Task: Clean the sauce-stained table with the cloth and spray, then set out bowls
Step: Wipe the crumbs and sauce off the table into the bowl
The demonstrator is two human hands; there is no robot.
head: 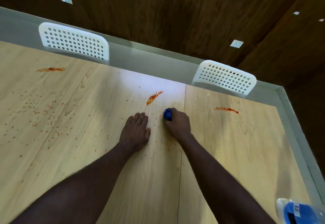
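From above the person's head, the pale wooden table (228, 153) runs out toward two white perforated chairs (73, 42) pushed in at its far edge, with dark wood panelling behind them. The left hand (135, 130) lies flat on the tabletop near the middle, fingers straight and together, holding nothing. Just to its right, the right hand (177, 123) has its fingers clenched round a bunched blue cloth (168, 114), which is pressed to the surface. An orange-red sauce smear (154, 97) sits just beyond the cloth, not touching it. A second smear (51, 69) lies far left and a third smear (226, 109) lies to the right. Fine red specks (44, 114) scatter across the left half. At the near right corner is a white and blue object (299, 211), too blurred to identify.
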